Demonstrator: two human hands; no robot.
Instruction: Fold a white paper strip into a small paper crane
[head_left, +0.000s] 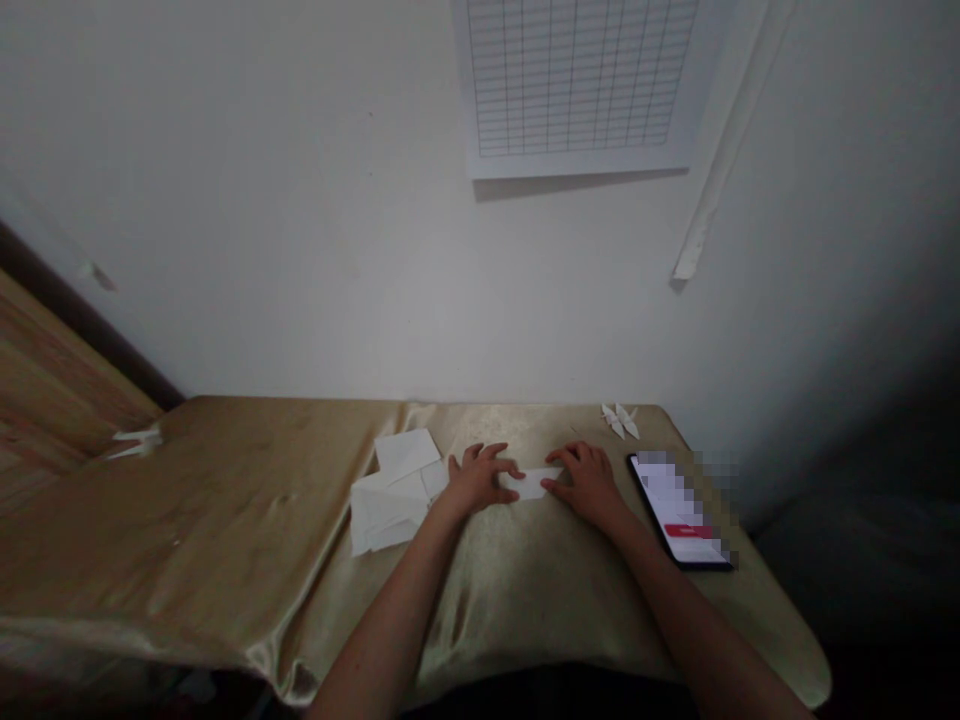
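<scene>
A small white strip of folded paper lies in front of me on the gold cloth. At its left end, the thumb and index finger of my left hand grip the edge, while the other fingers are raised and spread. My right hand has its thumb and index finger on the right end of the same paper, with the remaining fingers bent above it. Just left of my left hand, several loose white paper sheets overlap in a pile.
A small folded paper crane sits at the back right edge. To the right lies a phone with a lit screen. Another white paper piece rests at the far left. Behind the table rises a wall with a gridded sheet.
</scene>
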